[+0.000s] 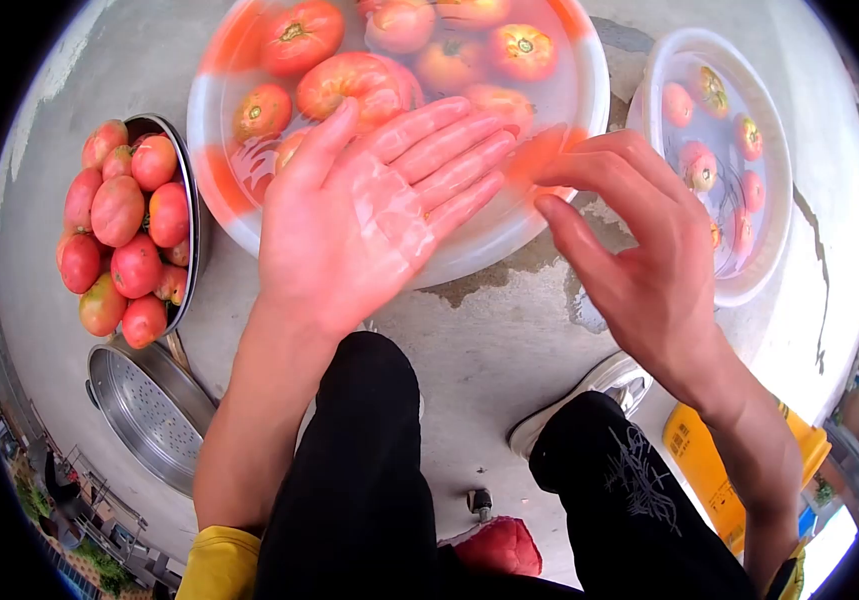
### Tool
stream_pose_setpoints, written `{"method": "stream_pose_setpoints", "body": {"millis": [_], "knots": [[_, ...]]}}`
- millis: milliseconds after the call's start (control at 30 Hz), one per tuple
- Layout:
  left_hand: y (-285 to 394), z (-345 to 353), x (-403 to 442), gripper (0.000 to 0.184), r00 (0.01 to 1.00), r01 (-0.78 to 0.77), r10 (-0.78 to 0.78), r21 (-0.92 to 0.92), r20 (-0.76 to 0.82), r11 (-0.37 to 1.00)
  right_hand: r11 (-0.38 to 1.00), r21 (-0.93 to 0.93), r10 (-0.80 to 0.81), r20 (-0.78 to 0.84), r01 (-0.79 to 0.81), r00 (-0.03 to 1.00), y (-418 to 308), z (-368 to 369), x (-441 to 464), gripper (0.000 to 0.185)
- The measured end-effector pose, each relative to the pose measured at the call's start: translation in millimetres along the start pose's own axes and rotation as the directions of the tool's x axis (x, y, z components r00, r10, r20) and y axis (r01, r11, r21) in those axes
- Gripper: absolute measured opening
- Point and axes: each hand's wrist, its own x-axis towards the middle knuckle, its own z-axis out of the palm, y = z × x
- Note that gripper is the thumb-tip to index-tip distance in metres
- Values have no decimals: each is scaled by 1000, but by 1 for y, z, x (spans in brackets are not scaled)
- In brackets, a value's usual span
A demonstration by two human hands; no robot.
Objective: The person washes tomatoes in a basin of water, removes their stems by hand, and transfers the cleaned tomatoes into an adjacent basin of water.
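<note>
Above the near side of a round white-and-orange plastic basin (474,258), the left hand (349,225) is held flat, palm up, wet, fingers extended and clasping nothing. Right hand (639,240) beside its fingertips: fingers bent, thumb parted from them, grip unclosed. Round red tomatoes (349,85) sit in the basin's water, just beyond the left hand. To its left: dark-rimmed bowl (197,215) heaped with tomatoes, perforated steel pan (149,410) just beside. To its right: smaller white plastic basin (774,255), water, more tomatoes.

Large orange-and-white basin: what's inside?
Tomatoes in water. The left hand covers part of the near side, the right hand a little; anything behind them is hidden.
</note>
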Motion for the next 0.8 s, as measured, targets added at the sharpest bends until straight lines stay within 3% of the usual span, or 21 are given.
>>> {"method": "stream_pose_setpoints", "body": {"millis": [67,133,200,333,600,733,800], "knots": [[0,-1,-2,71,1000,10,-10,-25,14,1000,988,105,-108,-14,109,994,-18,21,6,20],[0,-1,-2,71,999,18,-16,-51,31,999,991,117,-66,25,63,997,-21,35,9,21],[-2,-1,-2,70,999,-15,20,180,-27,984,995,101,-30,72,22,997,-19,42,11,21],[-1,-3,-1,69,998,-46,50,104,-29,993,996,89,-1,103,-8,995,-23,44,17,21],[-1,-8,-2,66,983,-162,175,184,-58,970,999,27,23,129,-27,991,-25,50,23,19],[-2,-8,-6,66,985,-164,169,122,-26,979,999,17,24,142,-27,990,-25,47,23,19],[-3,-6,-6,65,984,-163,173,189,-37,968,1000,23,15,167,-19,986,-24,45,22,17]]}}
